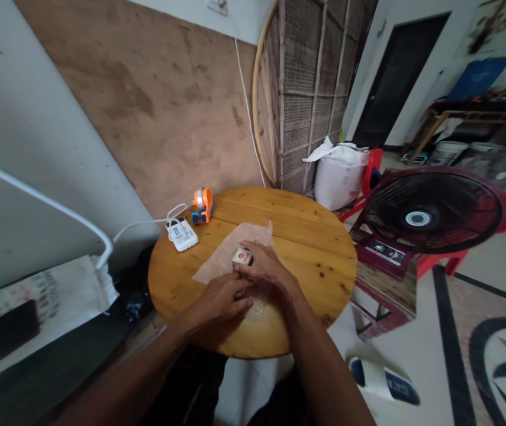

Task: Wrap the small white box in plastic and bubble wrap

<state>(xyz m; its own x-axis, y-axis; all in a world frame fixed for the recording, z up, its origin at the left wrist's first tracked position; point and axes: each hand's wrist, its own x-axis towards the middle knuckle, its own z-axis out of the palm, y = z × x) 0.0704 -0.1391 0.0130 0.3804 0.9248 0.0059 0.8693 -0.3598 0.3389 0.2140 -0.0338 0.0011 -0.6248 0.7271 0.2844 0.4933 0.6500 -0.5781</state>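
Note:
A small white box with red print sits in my right hand, its thumb and fingers closed around the sides. Under it a sheet of bubble wrap lies spread on the round wooden table. My left hand is just nearer to me, over the near-left part of the wrap, its fingers curled inward. What those fingers hold, if anything, is hidden; a small dark spot shows between them.
An orange and blue tape dispenser and a white power bank-like device with a cable are at the table's far left. A fan stands right of the table. A phone lies on a sack at left.

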